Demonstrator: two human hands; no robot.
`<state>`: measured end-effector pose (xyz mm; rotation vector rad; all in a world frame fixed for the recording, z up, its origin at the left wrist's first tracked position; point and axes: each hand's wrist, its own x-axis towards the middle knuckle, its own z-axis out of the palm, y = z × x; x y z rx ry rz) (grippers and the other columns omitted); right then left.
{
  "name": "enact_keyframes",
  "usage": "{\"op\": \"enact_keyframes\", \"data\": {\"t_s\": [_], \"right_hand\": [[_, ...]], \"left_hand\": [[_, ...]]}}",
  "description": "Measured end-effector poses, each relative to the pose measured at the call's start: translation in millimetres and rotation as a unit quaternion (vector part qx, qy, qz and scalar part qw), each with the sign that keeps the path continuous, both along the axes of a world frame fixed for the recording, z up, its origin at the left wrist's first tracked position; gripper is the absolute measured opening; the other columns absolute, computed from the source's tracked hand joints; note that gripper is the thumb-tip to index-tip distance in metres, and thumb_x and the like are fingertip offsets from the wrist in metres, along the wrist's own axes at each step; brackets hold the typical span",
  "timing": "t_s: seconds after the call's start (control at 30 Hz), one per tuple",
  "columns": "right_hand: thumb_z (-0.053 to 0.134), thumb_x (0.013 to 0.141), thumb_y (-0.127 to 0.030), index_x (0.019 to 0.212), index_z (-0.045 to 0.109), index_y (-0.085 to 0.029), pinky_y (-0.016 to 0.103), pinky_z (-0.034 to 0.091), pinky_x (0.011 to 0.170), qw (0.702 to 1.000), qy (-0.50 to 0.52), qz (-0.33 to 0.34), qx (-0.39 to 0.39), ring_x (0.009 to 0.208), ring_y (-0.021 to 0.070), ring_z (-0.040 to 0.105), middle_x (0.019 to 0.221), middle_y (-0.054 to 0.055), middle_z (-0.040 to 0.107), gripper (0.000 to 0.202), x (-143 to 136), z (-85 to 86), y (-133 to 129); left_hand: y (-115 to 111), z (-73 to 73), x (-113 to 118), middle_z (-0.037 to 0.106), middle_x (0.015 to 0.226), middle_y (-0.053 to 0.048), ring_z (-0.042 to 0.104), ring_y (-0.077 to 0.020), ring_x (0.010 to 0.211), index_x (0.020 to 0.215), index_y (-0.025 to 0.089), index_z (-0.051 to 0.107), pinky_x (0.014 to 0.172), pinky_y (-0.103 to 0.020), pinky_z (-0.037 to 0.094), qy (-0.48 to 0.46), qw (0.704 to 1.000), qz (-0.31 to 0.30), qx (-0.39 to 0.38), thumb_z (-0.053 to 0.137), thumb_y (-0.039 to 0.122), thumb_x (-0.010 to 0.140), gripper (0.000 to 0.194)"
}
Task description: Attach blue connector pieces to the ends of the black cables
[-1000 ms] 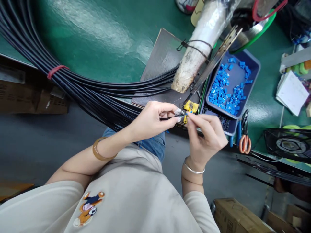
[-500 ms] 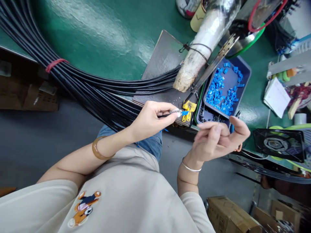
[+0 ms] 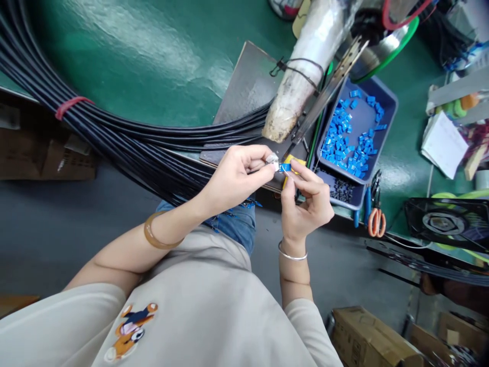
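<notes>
My left hand (image 3: 246, 171) is closed in a pinch on the end of a black cable, mostly hidden by the fingers. A small blue connector (image 3: 284, 167) sticks out to the right of its fingertips, with a bit of white beside it. My right hand (image 3: 307, 196) has thumb and fingers drawn together at the connector's right end. A thin pale strand (image 3: 286, 174) runs from the connector to these fingertips. Partly behind the right fingers lies a yellow clip-like piece (image 3: 297, 160).
A bundle of black cables (image 3: 153, 130) crosses the green table (image 3: 145, 56) at left. A wrapped white nozzle (image 3: 290, 97) hangs over a dark board (image 3: 244, 84). Right of it stand a tray (image 3: 387, 102) of blue parts, scissors (image 3: 377, 223) and a fan (image 3: 439, 223).
My right hand has come left from beside the tray, and its loose fingers have closed at the blue connector. My left hand keeps its pinch, raised slightly. The whole view has shifted a little.
</notes>
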<state>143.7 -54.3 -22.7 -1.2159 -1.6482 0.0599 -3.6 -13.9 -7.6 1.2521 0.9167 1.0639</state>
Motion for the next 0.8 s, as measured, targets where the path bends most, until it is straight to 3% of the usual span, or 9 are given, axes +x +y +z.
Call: {"op": "enact_keyframes", "data": {"t_s": [0.37, 0.57, 0.8], "right_hand": [[0.064, 0.085, -0.011, 0.095, 0.061, -0.022, 0.038, 0.065, 0.079, 1.0, 0.01, 0.001, 0.0, 0.097, 0.0198, 0.074, 0.107, 0.003, 0.074, 0.015, -1.8, 3.1, 5.1], [0.067, 0.08, -0.007, 0.089, 0.061, -0.021, 0.034, 0.065, 0.079, 0.999, -0.011, 0.0, 0.035, 0.088, 0.0177, 0.075, 0.106, 0.003, 0.075, 0.018, -3.0, 5.3, 3.6], [0.066, 0.081, -0.007, 0.089, 0.06, -0.021, 0.028, 0.064, 0.073, 1.0, 0.004, -0.009, 0.025, 0.085, 0.0156, 0.075, 0.099, 0.002, 0.076, 0.018, -1.9, 3.7, 1.0]], "left_hand": [[0.6, -0.6, 1.5, 0.048, 0.062, 0.002, 0.038, -0.0053, 0.052, 0.071, 0.016, 0.057, 0.048, -0.019, 0.031, 0.01, 1.0, 0.02, 0.001, 0.059, 0.019, 0.083, 0.013], [0.8, 1.4, -1.5, 0.045, 0.063, 0.003, 0.036, -0.0048, 0.054, 0.073, 0.015, 0.057, 0.049, -0.019, 0.029, 0.005, 1.0, -0.012, -0.014, 0.059, 0.019, 0.084, 0.012], [-3.8, 3.2, -4.7, 0.035, 0.056, 0.006, 0.026, -0.0043, 0.05, 0.076, 0.015, 0.058, 0.046, -0.019, 0.022, 0.025, 0.998, -0.056, -0.016, 0.056, 0.021, 0.087, 0.013]]}}
